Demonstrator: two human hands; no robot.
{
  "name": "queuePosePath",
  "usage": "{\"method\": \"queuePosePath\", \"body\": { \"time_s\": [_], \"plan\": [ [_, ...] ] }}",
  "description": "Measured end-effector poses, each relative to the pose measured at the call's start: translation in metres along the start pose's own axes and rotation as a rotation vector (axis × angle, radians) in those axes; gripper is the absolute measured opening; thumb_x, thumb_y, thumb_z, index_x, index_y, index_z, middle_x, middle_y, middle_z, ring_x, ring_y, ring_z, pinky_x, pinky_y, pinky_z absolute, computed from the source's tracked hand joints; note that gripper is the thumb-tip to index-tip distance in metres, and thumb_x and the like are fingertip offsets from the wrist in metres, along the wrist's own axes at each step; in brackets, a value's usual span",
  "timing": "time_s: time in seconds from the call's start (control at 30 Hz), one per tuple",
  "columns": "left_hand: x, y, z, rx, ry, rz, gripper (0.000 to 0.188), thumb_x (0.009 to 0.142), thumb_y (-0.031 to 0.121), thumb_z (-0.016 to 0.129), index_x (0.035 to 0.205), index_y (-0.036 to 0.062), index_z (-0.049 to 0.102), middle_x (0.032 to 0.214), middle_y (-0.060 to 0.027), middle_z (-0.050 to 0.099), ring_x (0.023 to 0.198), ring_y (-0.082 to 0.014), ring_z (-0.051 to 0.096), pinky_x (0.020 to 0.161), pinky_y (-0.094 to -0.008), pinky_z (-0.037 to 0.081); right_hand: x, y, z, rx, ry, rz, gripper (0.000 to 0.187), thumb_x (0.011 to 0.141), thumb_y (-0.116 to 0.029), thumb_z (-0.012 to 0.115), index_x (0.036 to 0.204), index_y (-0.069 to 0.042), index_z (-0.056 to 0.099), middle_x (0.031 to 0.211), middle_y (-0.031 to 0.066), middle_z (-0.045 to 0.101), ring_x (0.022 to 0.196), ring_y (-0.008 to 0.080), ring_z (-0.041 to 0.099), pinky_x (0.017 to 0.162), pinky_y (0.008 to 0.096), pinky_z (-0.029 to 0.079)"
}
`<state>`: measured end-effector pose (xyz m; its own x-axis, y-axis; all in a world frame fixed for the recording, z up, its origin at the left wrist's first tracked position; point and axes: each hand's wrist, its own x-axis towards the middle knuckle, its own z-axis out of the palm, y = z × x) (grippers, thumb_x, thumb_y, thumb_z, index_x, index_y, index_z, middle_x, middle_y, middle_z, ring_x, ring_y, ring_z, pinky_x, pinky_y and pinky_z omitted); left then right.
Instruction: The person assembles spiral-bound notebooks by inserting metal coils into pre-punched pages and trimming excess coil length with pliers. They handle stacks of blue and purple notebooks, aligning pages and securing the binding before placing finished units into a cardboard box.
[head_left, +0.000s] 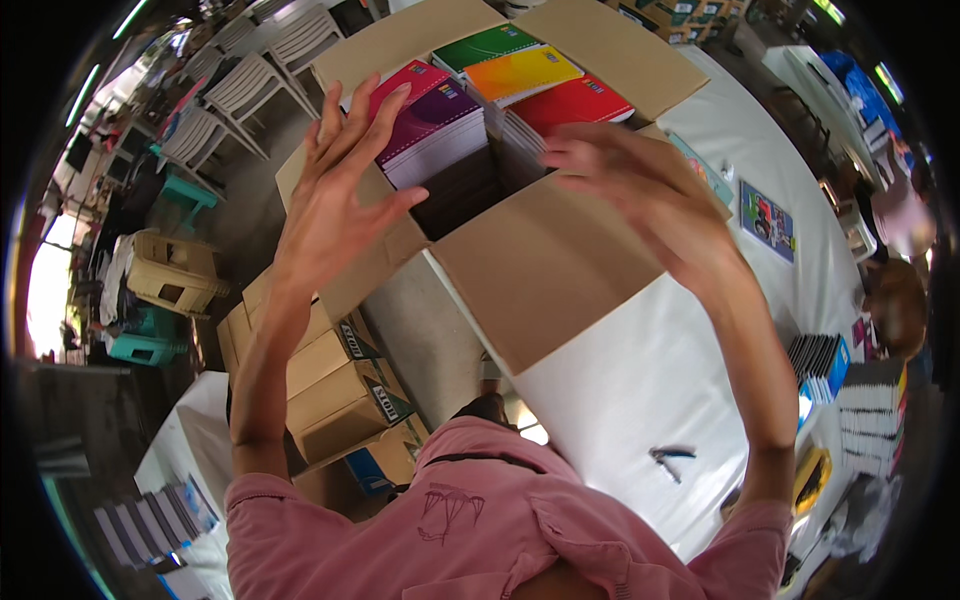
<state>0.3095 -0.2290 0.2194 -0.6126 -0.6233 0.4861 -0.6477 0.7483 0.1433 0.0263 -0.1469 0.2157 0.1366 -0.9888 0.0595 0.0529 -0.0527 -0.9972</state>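
Observation:
A large open cardboard box (555, 265) stands in front of me with its flaps folded out. Inside are stacks of notebooks: a purple notebook (432, 122) on the left, a green notebook (485, 46) at the far side, a yellow notebook (523, 72) and a red notebook (578, 104) on the right. The near left part of the box is a dark gap. My left hand (335, 190) hovers over the box's left side, fingers spread, holding nothing. My right hand (640, 185), smeared by motion, is above the right side near the red notebook; its fingers look stretched out, with nothing visible in them.
The box rests on a white-covered table (610, 400) with pliers (672, 460) and a colourful booklet (768, 220). More notebook stacks (868, 415) stand at the right. Closed cartons (330, 375) sit lower left, near plastic stools (175, 270) and white chairs (255, 95).

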Motion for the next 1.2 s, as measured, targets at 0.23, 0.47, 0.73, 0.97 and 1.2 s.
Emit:
{"method": "queuePosePath", "body": {
  "time_s": [0.23, 0.47, 0.73, 0.97, 1.2],
  "plan": [
    [0.026, -0.127, 0.075, -0.178, -0.16, -0.02, 0.062, 0.093, 0.042, 0.059, 0.147, 0.0161, 0.041, 0.149, -0.0132, 0.042, 0.144, -0.0362, 0.028, 0.115, -0.0554, 0.018, 0.129, 0.065, 0.083, 0.517, 0.243, 0.488, 0.053, 0.09, -0.033, 0.07, 0.128, -0.002, 0.05, 0.131, 0.0143, 0.055, 0.121, 0.03, 0.053, 0.107, 0.0495, 0.039],
    [0.049, -0.157, 0.113, -0.041, -0.116, -0.081, 0.049, 0.101, 0.047, 0.039, 0.141, 0.0208, 0.051, 0.145, -0.0001, 0.05, 0.141, -0.0346, 0.034, 0.116, -0.0548, 0.014, 0.165, 0.112, 0.078, 0.816, 0.224, 0.384, 0.052, 0.083, -0.037, 0.077, 0.124, -0.012, 0.057, 0.107, 0.0061, 0.068, 0.095, 0.0204, 0.067, 0.079, 0.0439, 0.056],
    [0.05, -0.151, 0.125, -0.038, -0.024, -0.064, 0.04, 0.102, 0.038, 0.044, 0.136, 0.022, 0.057, 0.143, -0.0005, 0.052, 0.142, -0.031, 0.033, 0.115, -0.0548, 0.014, 0.162, 0.121, 0.069, 1.056, 0.067, 0.27, 0.058, 0.082, -0.043, 0.076, 0.129, -0.017, 0.052, 0.121, 0.0074, 0.062, 0.106, 0.021, 0.061, 0.09, 0.043, 0.051],
    [0.044, -0.14, 0.098, -0.032, -0.058, -0.128, 0.039, 0.099, 0.034, 0.05, 0.136, 0.021, 0.056, 0.143, -0.0002, 0.051, 0.142, -0.0313, 0.034, 0.114, -0.0554, 0.017, 0.167, 0.087, 0.081, 1.039, 0.085, 0.338, 0.054, 0.084, -0.044, 0.074, 0.127, -0.019, 0.053, 0.119, 0.0034, 0.063, 0.108, 0.0223, 0.061, 0.092, 0.046, 0.051],
    [0.047, -0.147, 0.108, -0.039, 0.079, -0.054, 0.039, 0.098, 0.035, 0.051, 0.129, 0.0157, 0.062, 0.14, -0.0014, 0.053, 0.137, -0.0343, 0.039, 0.111, -0.0587, 0.023, 0.189, 0.084, 0.096, 0.993, 0.221, 0.3, 0.043, 0.089, -0.042, 0.068, 0.124, -0.021, 0.054, 0.118, 0.005, 0.064, 0.105, 0.0242, 0.063, 0.09, 0.0503, 0.052]
  ]
}}
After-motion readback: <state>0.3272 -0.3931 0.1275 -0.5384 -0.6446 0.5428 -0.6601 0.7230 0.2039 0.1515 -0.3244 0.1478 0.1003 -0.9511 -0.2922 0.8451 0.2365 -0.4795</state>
